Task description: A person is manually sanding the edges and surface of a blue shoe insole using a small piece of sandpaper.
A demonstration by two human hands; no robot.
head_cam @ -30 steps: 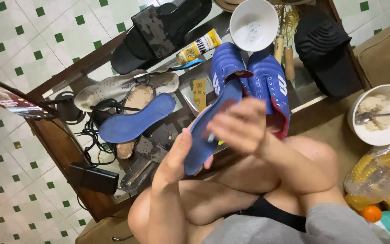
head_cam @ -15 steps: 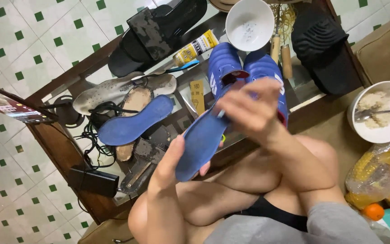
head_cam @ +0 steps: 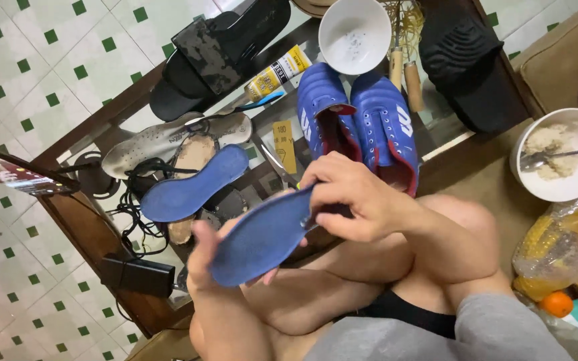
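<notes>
Nearest, at 6 o'clock, bare knees and a grey hem. Just above, at centre, a blue insole [head_cam: 265, 235] held between both hands: left hand [head_cam: 203, 257] cupped under its lower end at 7 o'clock, fingers curled up around the edge; right hand [head_cam: 352, 200] closed over its upper end at 1 o'clock of the insole, thumb on top, fingers wrapped beneath. Insole tilted, lower end toward 7, upper end toward 2, lying across both grips and clear of the table. At 4 o'clock, a clear bag of yellow packets [head_cam: 560, 244], with a small orange ball [head_cam: 557, 303] just below. At 3 o'clock, a white bowl [head_cam: 563, 184] with pale food and a spoon. Farther, at 10 o'clock, a second blue insole [head_cam: 192, 184] flat on the glass table [head_cam: 282, 107], beside grey insoles [head_cam: 162, 140] and black cables. At 12 o'clock, a pair of blue lace-up shoes [head_cam: 362, 120], and near them a small yellow rectangular tag [head_cam: 285, 146]. Beyond, at 11 o'clock, a yellow tube with a dark label [head_cam: 277, 73], lying slantwise. Farthest, black slide sandal [head_cam: 219, 50] at 11, empty white bowl [head_cam: 354, 33] at 12, black shoe [head_cam: 466, 57] at 1.
</notes>
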